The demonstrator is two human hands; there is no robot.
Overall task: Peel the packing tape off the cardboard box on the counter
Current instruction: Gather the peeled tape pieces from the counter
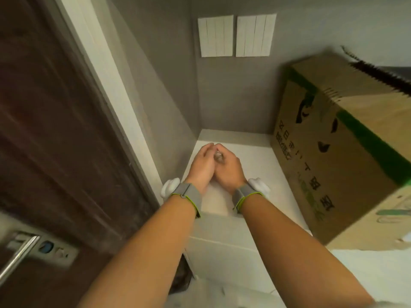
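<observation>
Both hands meet over the far left of the white bench [255,165]: left hand [201,165] and right hand [229,170] each grip a clear tape wad [218,157] between them. The cardboard box [338,150] stands at right, apart from them.

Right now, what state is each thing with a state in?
Cardboard box: on the counter, untouched.
Left hand: curled round a clear wad, apparently tape.
Right hand: gripping the same wad.
Door: whether latched, cannot tell.
</observation>
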